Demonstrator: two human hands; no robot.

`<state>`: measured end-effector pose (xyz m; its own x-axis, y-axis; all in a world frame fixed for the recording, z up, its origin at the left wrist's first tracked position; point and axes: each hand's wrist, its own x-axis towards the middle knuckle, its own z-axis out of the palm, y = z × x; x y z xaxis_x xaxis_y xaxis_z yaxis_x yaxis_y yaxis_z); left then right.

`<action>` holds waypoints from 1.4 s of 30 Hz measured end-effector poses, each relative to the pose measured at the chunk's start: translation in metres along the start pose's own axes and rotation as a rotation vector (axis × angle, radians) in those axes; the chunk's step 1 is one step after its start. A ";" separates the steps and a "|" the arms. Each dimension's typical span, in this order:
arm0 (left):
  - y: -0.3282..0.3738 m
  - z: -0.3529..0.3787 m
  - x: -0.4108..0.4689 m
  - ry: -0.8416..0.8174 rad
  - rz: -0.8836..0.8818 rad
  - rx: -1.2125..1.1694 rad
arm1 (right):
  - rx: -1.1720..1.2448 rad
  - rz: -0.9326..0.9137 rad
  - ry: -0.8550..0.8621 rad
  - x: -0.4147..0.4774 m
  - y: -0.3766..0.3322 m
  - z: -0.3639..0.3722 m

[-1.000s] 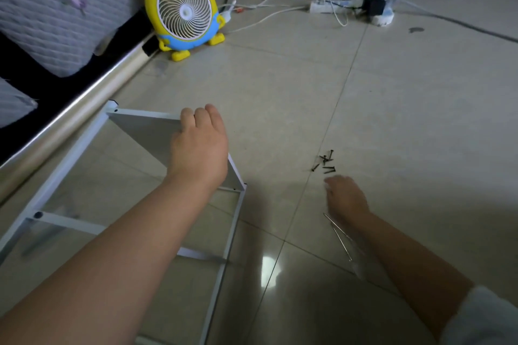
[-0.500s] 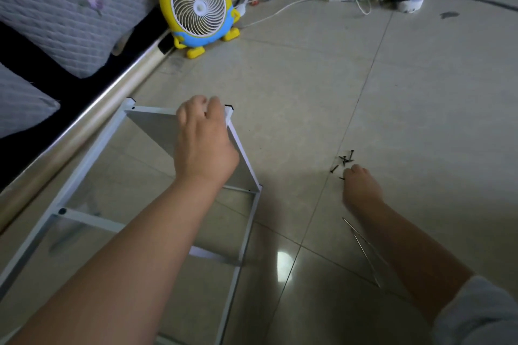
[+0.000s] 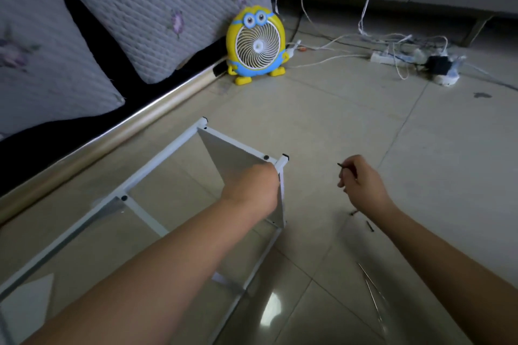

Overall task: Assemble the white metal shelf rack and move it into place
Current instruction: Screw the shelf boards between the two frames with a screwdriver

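1. Your left hand is curled round the white rack. It holds on where the flat, smooth panel meets a thin square post.
2. The rack lies on the shiny floor tiles, right in front of you and near a long, shiny rail. Its bars are thin, straight and painted white, with small black dots at the corners.
3. Your right hand is up off the floor, apart from the rack. It pinches one small dark screw (the tip pokes out to the left).
4. A few more screws lie on the tile near that wrist.
5. A round yellow fan with a white grille stands by the soft, quilted cushions.
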<state>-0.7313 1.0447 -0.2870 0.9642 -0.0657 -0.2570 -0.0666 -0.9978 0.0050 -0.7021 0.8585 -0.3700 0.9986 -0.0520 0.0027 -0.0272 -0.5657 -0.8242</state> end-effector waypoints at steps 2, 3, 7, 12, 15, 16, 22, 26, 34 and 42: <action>0.000 -0.001 -0.008 -0.013 0.053 -0.029 | 0.047 -0.016 -0.016 0.000 -0.016 -0.004; 0.000 0.000 -0.013 -0.032 0.084 -0.049 | 0.076 -0.019 -0.026 0.000 -0.021 -0.004; -0.003 0.002 -0.032 -0.096 0.207 -0.021 | 0.142 -0.028 -0.058 -0.007 -0.032 -0.004; -0.010 0.004 -0.052 -0.163 0.318 0.098 | 0.162 -0.076 -0.127 -0.018 -0.045 -0.004; -0.009 0.007 -0.062 -0.185 0.411 0.116 | 0.172 -0.103 -0.165 -0.023 -0.055 -0.005; -0.007 0.007 -0.066 -0.187 0.444 0.116 | 0.174 -0.116 -0.178 -0.025 -0.059 -0.004; 0.006 0.001 -0.078 -0.222 0.513 0.052 | 0.148 -0.205 -0.186 -0.028 -0.085 -0.008; 0.011 0.002 -0.077 -0.177 0.531 0.031 | 0.124 -0.208 -0.119 -0.024 -0.098 -0.014; -0.010 0.003 -0.082 -0.069 0.482 -0.134 | -0.118 -0.243 -0.217 -0.022 -0.117 0.000; -0.085 -0.019 -0.042 0.421 0.082 -0.088 | -0.273 -0.310 -0.217 -0.027 -0.120 -0.002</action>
<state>-0.7609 1.1322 -0.2579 0.9784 -0.1262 0.1638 -0.1431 -0.9850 0.0960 -0.7256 0.9265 -0.2700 0.9469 0.3107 0.0823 0.2921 -0.7249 -0.6239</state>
